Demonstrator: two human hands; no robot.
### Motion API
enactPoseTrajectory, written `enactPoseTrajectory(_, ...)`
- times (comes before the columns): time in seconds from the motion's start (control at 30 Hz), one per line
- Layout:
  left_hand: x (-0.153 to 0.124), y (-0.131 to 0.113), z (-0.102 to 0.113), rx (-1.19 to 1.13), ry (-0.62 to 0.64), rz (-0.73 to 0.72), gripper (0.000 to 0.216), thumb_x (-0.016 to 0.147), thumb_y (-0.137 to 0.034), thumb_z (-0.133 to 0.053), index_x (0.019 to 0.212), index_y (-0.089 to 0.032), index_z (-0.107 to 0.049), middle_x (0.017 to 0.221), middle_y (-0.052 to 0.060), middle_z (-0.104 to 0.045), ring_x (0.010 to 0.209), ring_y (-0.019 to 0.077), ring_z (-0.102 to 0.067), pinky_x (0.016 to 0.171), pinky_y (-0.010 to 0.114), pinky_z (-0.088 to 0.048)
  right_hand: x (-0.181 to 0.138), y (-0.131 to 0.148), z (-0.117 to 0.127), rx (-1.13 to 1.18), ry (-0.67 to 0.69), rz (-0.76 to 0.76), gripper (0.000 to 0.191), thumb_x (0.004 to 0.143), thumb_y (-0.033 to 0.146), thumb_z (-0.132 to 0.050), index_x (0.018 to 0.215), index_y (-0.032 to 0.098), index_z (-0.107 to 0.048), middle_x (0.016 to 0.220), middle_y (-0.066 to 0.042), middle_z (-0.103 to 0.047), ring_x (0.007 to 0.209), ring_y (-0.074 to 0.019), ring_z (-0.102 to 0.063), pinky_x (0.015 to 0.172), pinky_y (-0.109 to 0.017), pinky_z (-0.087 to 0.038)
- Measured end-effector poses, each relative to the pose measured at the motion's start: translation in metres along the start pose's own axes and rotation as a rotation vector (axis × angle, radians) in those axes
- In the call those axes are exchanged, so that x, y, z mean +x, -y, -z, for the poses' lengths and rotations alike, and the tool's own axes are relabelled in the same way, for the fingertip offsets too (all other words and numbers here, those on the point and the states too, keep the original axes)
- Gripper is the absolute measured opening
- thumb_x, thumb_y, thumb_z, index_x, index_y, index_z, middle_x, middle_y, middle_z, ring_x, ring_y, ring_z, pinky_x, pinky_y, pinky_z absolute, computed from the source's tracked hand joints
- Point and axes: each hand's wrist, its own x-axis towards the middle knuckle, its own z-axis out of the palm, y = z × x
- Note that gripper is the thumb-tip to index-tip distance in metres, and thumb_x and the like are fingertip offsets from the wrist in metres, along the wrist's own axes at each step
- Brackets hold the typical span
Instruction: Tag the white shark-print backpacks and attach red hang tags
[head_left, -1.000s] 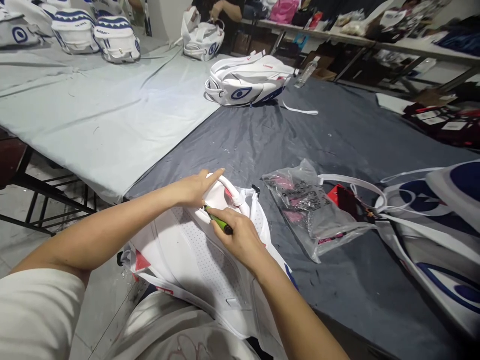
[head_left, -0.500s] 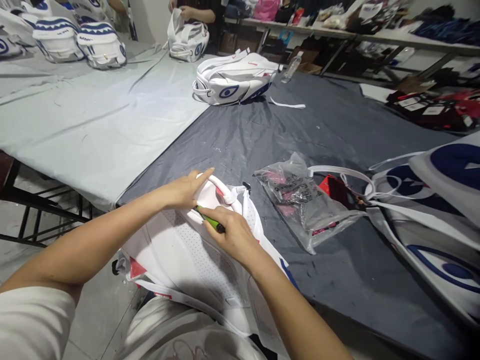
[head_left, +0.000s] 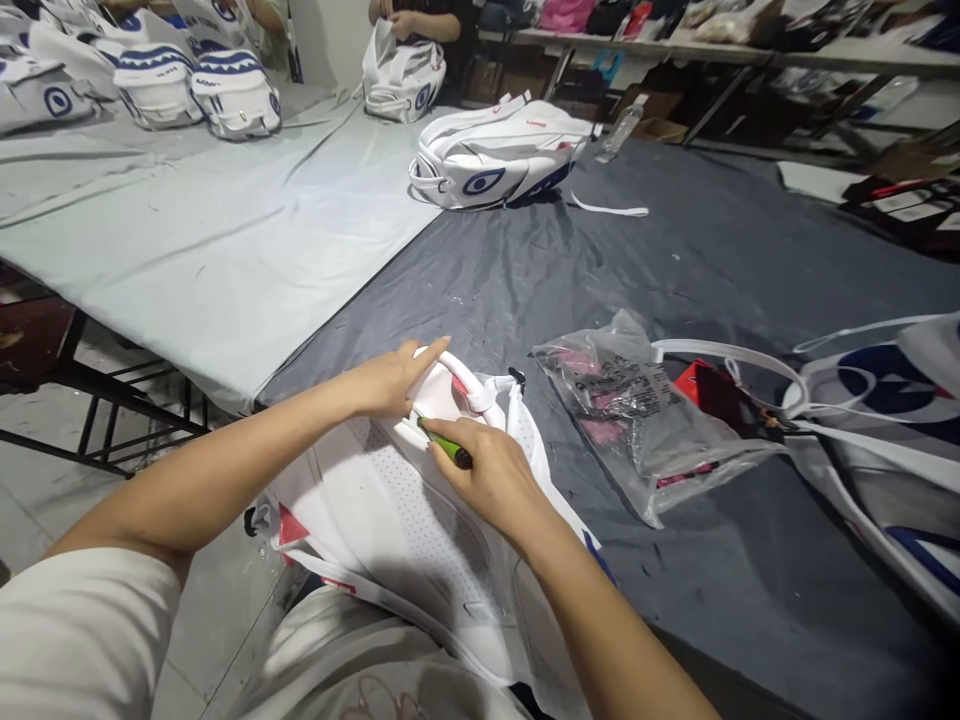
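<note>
A white backpack [head_left: 352, 510] with red tabs and a perforated back panel leans over the table edge against my lap. My left hand [head_left: 390, 382] grips its top edge beside the carry handle [head_left: 457, 378], one finger stretched along the handle. In my right hand [head_left: 480, 460] is a slim green tool with a black end [head_left: 451, 448]. Its tip points at the white fabric just below my left hand. Whether the tip touches the fabric, and what kind of tip it is, I cannot make out.
A clear plastic bag [head_left: 622, 400] with pink items lies right of the backpack. Beyond it stands another white-and-blue backpack [head_left: 885, 470]. Farther back are a white backpack [head_left: 495, 160], a plastic bottle [head_left: 622, 128] and, across the table, a co-worker's hand [head_left: 405, 24] at another bag.
The view has turned slightly left, so everything sits farther right. Both hands keep their places on the backpack, and the green tool is held much as before.
</note>
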Motion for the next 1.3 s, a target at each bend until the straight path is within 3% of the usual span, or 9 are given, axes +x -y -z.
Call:
enactPoseTrajectory(0.17,-0.001,-0.002,0.0,0.005,-0.007,0.011,0.101,0.081,-0.017,-0.06,0.157,-0.028,0.006,0.149,0.016,-0.035,0.122,0.0257,-0.055,0.091,0.031,-0.047,0.001,-0.008,-0.004,0.154,-0.012,0.055,0.03,0.091,0.021,-0.056,0.117,0.021,-0.072,0.101,-0.007,-0.074,0.091,-0.0205,-0.068,0.083,-0.031,-0.049)
enactPoseTrajectory(0.3,-0.001,-0.002,-0.001,0.004,-0.014,0.004,0.101,0.082,-0.017,-0.06,0.157,-0.029,0.006,0.149,0.015,-0.035,0.124,0.0251,-0.054,0.092,0.031,-0.047,0.0,-0.006,0.0,0.106,-0.03,0.044,0.033,0.091,0.021,-0.055,0.12,0.022,-0.07,0.097,-0.006,-0.074,0.087,-0.0199,-0.068,0.079,-0.03,-0.049)
enactPoseTrajectory(0.47,-0.001,-0.002,-0.001,0.006,-0.016,0.001,0.102,0.081,-0.017,-0.061,0.157,-0.028,0.006,0.151,0.016,-0.033,0.125,0.0258,-0.053,0.094,0.032,-0.046,-0.001,0.002,0.007,-0.025,0.044,-0.019,0.029,0.09,0.022,-0.059,0.115,0.024,-0.073,0.097,-0.006,-0.075,0.085,-0.0211,-0.068,0.074,-0.03,-0.047)
enactPoseTrajectory(0.8,-0.002,-0.001,0.0,-0.005,-0.016,0.003,0.1,0.081,-0.019,-0.06,0.157,-0.029,0.005,0.151,0.016,-0.034,0.123,0.0259,-0.054,0.091,0.032,-0.048,-0.001,0.002,0.004,0.027,0.007,0.027,0.033,0.091,0.02,-0.057,0.121,0.025,-0.07,0.095,-0.005,-0.073,0.085,-0.0189,-0.067,0.076,-0.028,-0.047)
enactPoseTrajectory(0.97,-0.002,-0.002,0.0,0.004,-0.008,0.003,0.1,0.081,-0.017,-0.06,0.157,-0.028,0.005,0.152,0.015,-0.032,0.126,0.0254,-0.053,0.093,0.03,-0.047,-0.003,0.009,0.003,-0.151,0.01,-0.012,0.03,0.091,0.022,-0.057,0.117,0.025,-0.072,0.085,-0.004,-0.07,0.075,-0.0185,-0.065,0.068,-0.027,-0.043)
enactPoseTrajectory(1.3,-0.001,-0.002,0.0,0.008,-0.027,0.001,0.1,0.082,-0.017,-0.06,0.157,-0.026,0.004,0.148,0.017,-0.037,0.122,0.0264,-0.056,0.091,0.031,-0.047,-0.002,0.01,-0.001,-0.092,0.003,0.032,0.031,0.093,0.021,-0.055,0.121,0.025,-0.069,0.09,-0.004,-0.07,0.081,-0.018,-0.066,0.072,-0.026,-0.043)
